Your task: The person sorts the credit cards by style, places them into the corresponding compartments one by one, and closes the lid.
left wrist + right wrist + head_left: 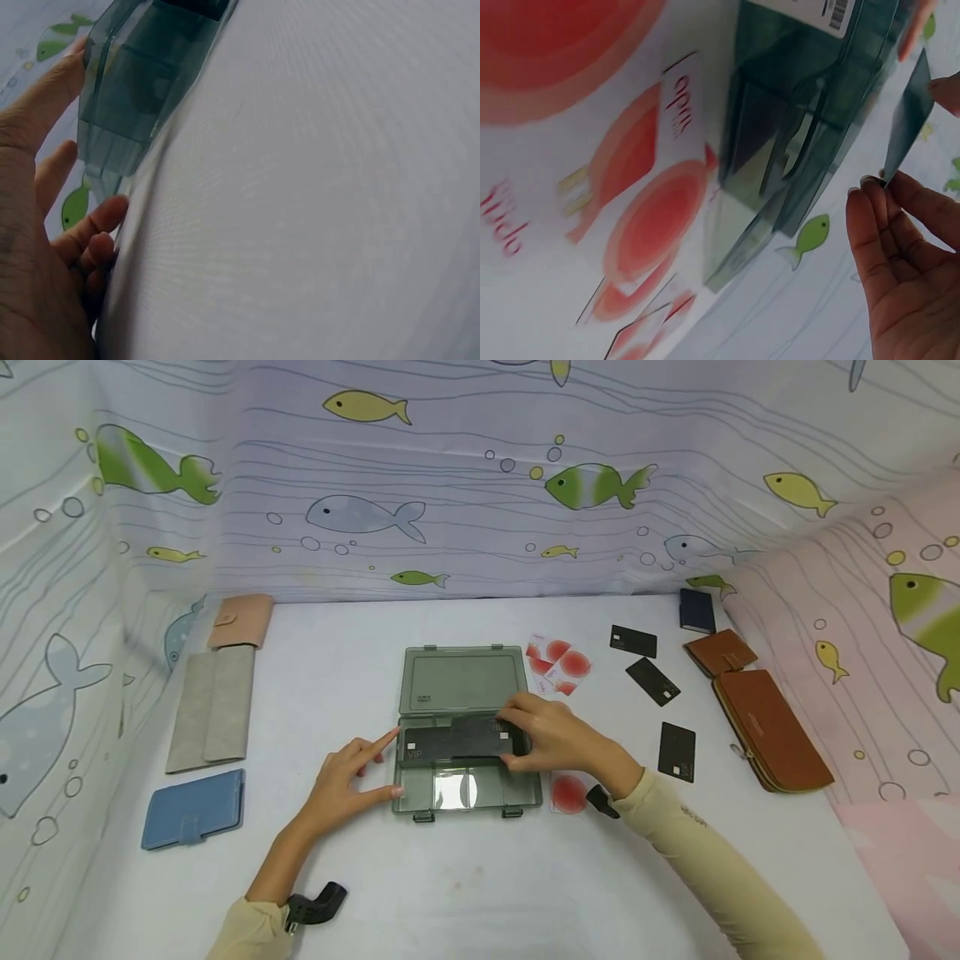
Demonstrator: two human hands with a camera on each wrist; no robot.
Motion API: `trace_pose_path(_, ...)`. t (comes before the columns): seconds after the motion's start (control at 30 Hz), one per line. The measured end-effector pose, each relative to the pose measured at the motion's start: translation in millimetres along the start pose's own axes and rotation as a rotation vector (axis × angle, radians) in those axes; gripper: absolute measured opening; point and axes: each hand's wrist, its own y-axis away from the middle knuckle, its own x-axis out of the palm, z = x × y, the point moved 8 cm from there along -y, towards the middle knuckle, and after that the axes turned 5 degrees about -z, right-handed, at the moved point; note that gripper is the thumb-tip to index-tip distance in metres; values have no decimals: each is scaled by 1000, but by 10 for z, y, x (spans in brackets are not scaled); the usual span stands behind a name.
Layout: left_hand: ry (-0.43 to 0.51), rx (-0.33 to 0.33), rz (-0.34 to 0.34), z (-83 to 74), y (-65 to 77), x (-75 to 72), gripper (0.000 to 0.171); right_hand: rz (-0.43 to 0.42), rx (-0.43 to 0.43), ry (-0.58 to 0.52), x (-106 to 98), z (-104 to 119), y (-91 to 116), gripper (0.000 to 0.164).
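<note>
A translucent green compartment box point(521, 789) lies on the white table with its lid point(465, 681) folded back. My right hand point(558, 737) pinches a black card point(909, 124) by its edges, thumb on one side and fingertips on the other, over the box's upper compartment. Another black card marked VIP point(426, 744) lies at that compartment's left end, overlapped by the held one in the head view. At the box's left side, my left hand point(341, 785) touches the wall with an extended index finger and thumb; its other fingers bend loosely beside the box.
Red-and-white cards point(573, 664) lie right of the box, with another point(567, 794) below. Several black cards point(652, 682) are scattered farther right, near brown wallets point(772, 731) and a dark blue holder point(697, 611). Pink point(242, 620), grey point(212, 708) and blue point(192, 810) wallets line the left.
</note>
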Motion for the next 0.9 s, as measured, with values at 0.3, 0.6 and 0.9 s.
trace_pose_path(0.3, -11, 7, -5, -13, -4, 0, 85, 58, -12, 22, 167, 83, -181, 51)
trace_pose_path(0.6, 0, 6, -8, -3, 2, -4, 85, 134, -62, 93, 326, 225, -424, 49)
trace_pose_path(0.9, 10, 17, -13, -22, 6, -9, 85, 180, -43, 71, 436, 284, -497, 57)
